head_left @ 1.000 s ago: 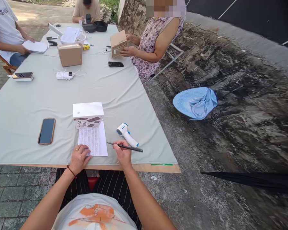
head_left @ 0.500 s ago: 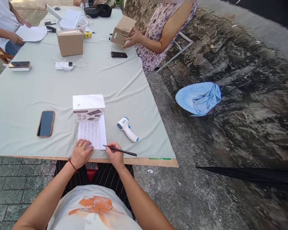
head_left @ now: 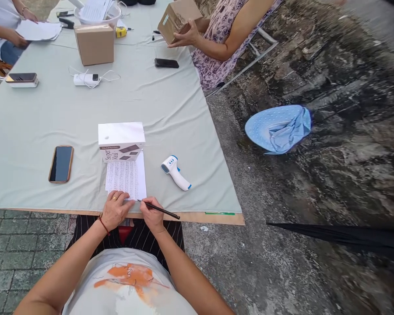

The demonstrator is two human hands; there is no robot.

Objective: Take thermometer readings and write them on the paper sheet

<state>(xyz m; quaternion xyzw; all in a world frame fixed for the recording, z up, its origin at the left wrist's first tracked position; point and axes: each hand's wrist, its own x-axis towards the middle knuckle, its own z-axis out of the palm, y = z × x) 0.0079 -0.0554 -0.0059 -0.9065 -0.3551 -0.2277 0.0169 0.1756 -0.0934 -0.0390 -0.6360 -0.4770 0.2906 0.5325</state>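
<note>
Sheets of paper [head_left: 123, 177] covered in small print lie at the table's near edge. My left hand [head_left: 117, 208] rests on their lower part, fingers spread and pressing down lightly. In my right hand [head_left: 153, 215] is a black pen [head_left: 164, 211], its tip close to the bottom right of the paper. Whether the tip touches the paper I cannot tell. A white box [head_left: 121, 142] with dark lettering stands on the far end of the sheets. To the right lies a white and blue infrared thermometer [head_left: 176, 173], and to the left a phone [head_left: 61, 164] in a brown case.
A cardboard box [head_left: 95, 46] and a white device with a cable [head_left: 86, 79] sit farther up the table. At far right a person's hand [head_left: 188, 36] holds another cardboard box [head_left: 177, 19]. Papers [head_left: 37, 30] are held by someone at far left. A blue hat [head_left: 279, 129] lies beyond the table.
My right hand with the pen has shifted left and slightly down, closer to my left hand. My left hand has slid slightly right. The other person's cardboard box has turned and tilted.
</note>
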